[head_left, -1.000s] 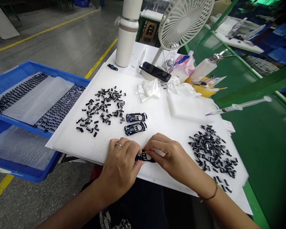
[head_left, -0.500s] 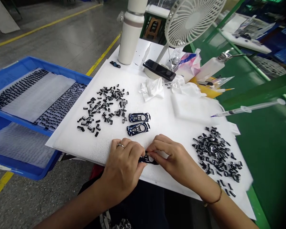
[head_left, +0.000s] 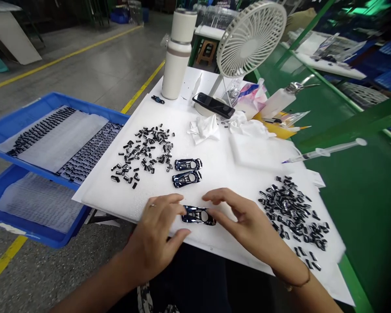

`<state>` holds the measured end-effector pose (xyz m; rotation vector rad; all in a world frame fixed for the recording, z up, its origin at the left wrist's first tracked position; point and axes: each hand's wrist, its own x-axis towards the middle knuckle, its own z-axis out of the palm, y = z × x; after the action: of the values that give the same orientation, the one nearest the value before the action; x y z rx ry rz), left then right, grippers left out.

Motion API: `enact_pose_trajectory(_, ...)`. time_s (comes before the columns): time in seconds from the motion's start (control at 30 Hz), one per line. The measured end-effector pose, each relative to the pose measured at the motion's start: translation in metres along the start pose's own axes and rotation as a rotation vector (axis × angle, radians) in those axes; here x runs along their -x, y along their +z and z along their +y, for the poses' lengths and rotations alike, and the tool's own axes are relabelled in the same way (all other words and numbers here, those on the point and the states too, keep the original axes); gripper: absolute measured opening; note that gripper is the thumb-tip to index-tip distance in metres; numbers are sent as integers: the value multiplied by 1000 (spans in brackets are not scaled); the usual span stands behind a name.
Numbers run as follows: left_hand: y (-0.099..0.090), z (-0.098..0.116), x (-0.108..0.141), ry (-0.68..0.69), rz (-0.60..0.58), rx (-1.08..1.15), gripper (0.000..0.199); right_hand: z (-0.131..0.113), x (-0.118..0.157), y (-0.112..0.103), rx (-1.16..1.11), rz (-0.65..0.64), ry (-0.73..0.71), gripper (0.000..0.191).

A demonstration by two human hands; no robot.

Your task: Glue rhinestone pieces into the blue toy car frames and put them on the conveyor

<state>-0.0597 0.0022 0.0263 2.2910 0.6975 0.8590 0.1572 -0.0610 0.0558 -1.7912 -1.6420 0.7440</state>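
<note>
Presently, a glossy dark car-shaped frame [head_left: 198, 215] is held by neither hand: it lies on the foam sheet [head_left: 111, 204], with the open left hand [head_left: 154, 237] and open right hand [head_left: 239, 219] just beside it. Two similar frames [head_left: 187, 171] are laid beyond it, while two heaps of small black pieces [head_left: 141, 154] [head_left: 293, 213] remain, and rows are laid out in the blue tray [head_left: 52, 102].

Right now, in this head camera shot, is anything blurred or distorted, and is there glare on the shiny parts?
In the head view, the glossy dark blue car-shaped shell between the hands shows bright highlights, though its shape stays readable; also in the head view, the white sheet's lower right edge smears soft, and the wide lens skews lines near the frame edges, like the green bar.
</note>
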Motion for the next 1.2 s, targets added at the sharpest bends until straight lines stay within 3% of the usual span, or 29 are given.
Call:
enact_pose_trajectory(0.07,-14,-13,5,9,177,-132,17,6,9,-2,14,174,16,16)
enact_pose_trajectory(0.13,-28,-28,6,-48,280,-336,9,10,17,-2,36,300,25,13)
enact_pose_trajectory(0.2,-40,-41,3,-169,260,-514,4,10,23,1,48,350,10,10)
enact_pose_trajectory(0.3,-47,-51,-4,-250,212,-612,7,5,30,7,25,363,-46,10)
enact_pose_trajectory(0.5,-45,-51,-6,-258,199,-607,5,1,42,11,-2,364,-101,11)
enact_pose_trajectory(0.77,-50,-54,-2,-213,231,-438,18,-11,42,12,-5,359,-129,9)
enact_pose_trajectory(0.87,-50,-48,-1,-228,291,-330,19,-25,40,15,-5,389,-174,11)
enact_pose_trajectory(0.97,-41,-25,0,-284,320,-146,17,-44,36,26,-98,445,-211,14)
enact_pose_trajectory(1.0,-37,-15,0,-318,286,-27,18,-51,35,32,-173,450,-201,14)
enact_pose_trajectory(1.07,-26,8,0,-513,239,582,18,-62,32,46,-357,436,-144,12)
enact_pose_trajectory(1.1,-20,19,0,-608,214,781,18,-66,30,53,-440,425,-112,12)
enact_pose_trajectory(1.2,-5,44,-1,-689,163,1100,18,-71,28,70,-581,431,-65,7)
